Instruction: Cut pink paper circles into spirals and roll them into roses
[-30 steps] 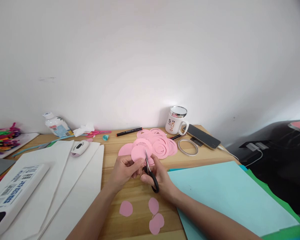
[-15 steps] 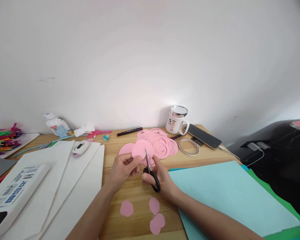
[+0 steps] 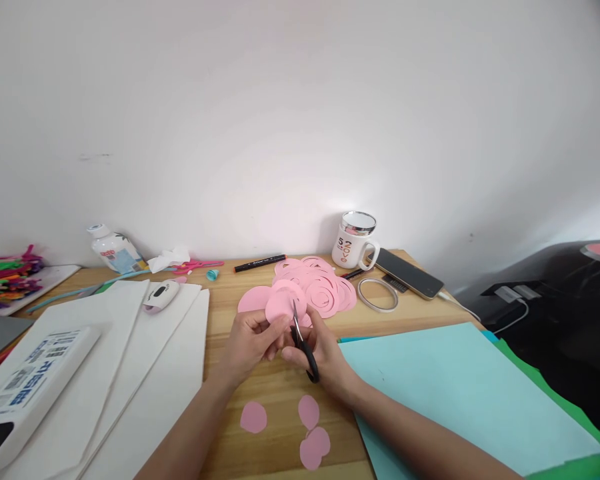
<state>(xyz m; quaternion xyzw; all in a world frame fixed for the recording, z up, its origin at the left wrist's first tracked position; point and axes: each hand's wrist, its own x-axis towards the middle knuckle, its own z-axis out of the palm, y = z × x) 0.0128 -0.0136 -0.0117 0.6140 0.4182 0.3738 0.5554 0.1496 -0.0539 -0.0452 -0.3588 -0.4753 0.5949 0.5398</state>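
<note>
My left hand [image 3: 255, 341] pinches the lower left edge of a round pink paper piece [image 3: 280, 301]. Black-handled scissors [image 3: 305, 350] are in my right hand [image 3: 327, 353], their blades crossing the right part of that paper. A cut runs along the paper's edge. Behind both hands lies a pile of pink paper circles and spirals [image 3: 325, 287], with another pink disc [image 3: 253, 299] just left of it. Nearer to me on the wood are a pink petal-shaped piece [image 3: 253, 417] and several more pieces [image 3: 314, 448] to its right.
White sheets [image 3: 130, 373] and a white boxy device [image 3: 35, 380] fill the left. Light blue paper [image 3: 460, 393] covers the right front. At the back stand a mug [image 3: 353, 243], a tape ring [image 3: 377, 295], a phone [image 3: 407, 273], a marker [image 3: 260, 263] and a white bottle [image 3: 114, 250].
The scissors' blades have closed along the paper's right side, and their handles have drawn together. The paper has turned and shifted slightly in my left hand.
</note>
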